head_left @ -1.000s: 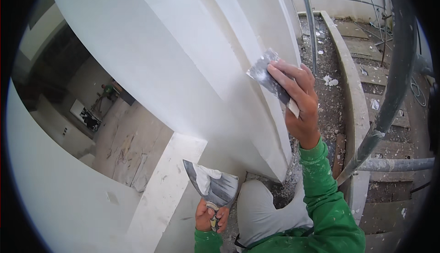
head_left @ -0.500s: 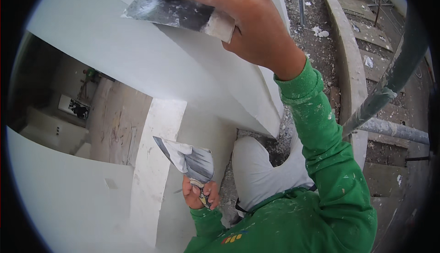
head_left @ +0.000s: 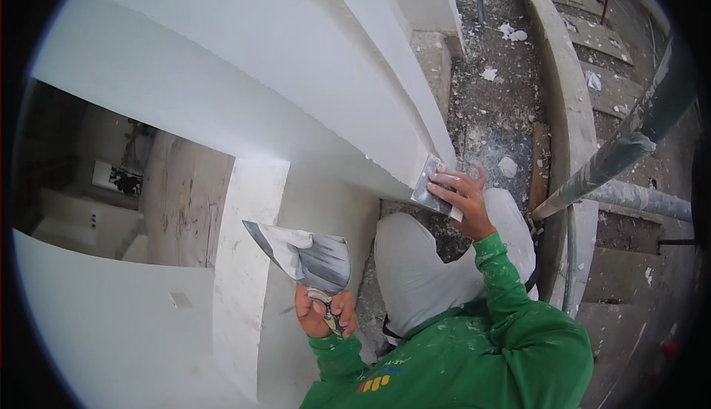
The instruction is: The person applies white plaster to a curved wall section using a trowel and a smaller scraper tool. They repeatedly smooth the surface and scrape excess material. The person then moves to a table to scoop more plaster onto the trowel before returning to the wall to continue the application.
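Note:
My left hand [head_left: 323, 314] is closed round the handle of a putty knife [head_left: 327, 261], its broad blade tilted up and left. A lump of white putty [head_left: 285, 248] sits on that blade. Farther right, my right hand [head_left: 465, 200] grips a flat metal scraper blade [head_left: 429, 185], fingers spread over its face and the thumb hidden. That blade's edge is against or close by the lower end of the white wall edge [head_left: 400, 139]; actual contact is hard to make out. Green sleeves spotted with white cover both arms.
A window opening [head_left: 185, 194] with a pale sill [head_left: 248, 209] lies to the left. On the right stand a thick scaffold pole [head_left: 629, 139] and a horizontal pipe [head_left: 644, 200]. Between wall and concrete curb [head_left: 566, 76], the gritty ledge [head_left: 496, 105] carries white debris.
My right hand has come down and nearer with the scraper blade, from high on the wall to the wall edge's lower end. My left hand with the putty knife has barely moved.

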Demonstrator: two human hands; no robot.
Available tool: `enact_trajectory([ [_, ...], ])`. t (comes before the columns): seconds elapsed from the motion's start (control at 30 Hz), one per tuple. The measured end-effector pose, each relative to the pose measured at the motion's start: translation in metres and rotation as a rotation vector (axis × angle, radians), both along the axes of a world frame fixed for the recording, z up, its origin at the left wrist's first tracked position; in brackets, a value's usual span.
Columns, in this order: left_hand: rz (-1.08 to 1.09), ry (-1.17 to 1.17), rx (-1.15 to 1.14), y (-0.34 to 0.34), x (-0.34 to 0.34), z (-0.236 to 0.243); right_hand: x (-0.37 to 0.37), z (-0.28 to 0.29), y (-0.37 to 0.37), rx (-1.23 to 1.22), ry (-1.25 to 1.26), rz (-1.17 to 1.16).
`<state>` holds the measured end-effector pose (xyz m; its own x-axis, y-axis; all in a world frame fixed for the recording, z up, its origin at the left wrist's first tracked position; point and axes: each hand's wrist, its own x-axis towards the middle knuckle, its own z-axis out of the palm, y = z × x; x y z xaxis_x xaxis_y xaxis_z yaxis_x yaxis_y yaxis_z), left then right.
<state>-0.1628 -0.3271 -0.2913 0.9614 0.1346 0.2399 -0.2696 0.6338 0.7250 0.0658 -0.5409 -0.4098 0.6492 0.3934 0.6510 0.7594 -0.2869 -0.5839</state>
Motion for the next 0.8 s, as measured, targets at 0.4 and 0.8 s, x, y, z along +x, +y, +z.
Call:
enact_trajectory([
  [0.4, 0.028, 0.101, 0.066, -0.016, 0.008, 0.027, 0.094, 0.344, 0.035, 0.49, -0.77, -0.027],
  [0.8, 0.011, -0.026, 0.042, -0.011, -0.003, 0.004, 0.071, 0.268, 0.044, 0.354, -0.639, 0.077],
])
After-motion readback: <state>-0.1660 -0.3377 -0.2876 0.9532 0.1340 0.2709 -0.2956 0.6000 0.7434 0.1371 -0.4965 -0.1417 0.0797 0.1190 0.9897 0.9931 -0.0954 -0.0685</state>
